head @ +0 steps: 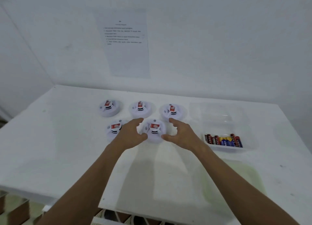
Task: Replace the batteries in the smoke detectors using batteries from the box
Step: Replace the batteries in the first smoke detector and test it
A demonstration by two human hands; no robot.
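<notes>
Here a white table [50, 148] stands pushed against a white wall [219, 39], with a printed sheet of paper [125, 44] stuck to the wall above it. Five round white smoke detectors lie on the tabletop, three in a back row and two nearer. The left hand [130, 133] and right hand [181, 135] flank the near right detector [154, 130], fingers spread and relaxed, thumbs at its near edge; neither visibly grips it. The near left detector [114, 128] sits just beside the left hand. To the right lies a clear plastic box [224, 116] with batteries [223, 140] gathered at its near end.
</notes>
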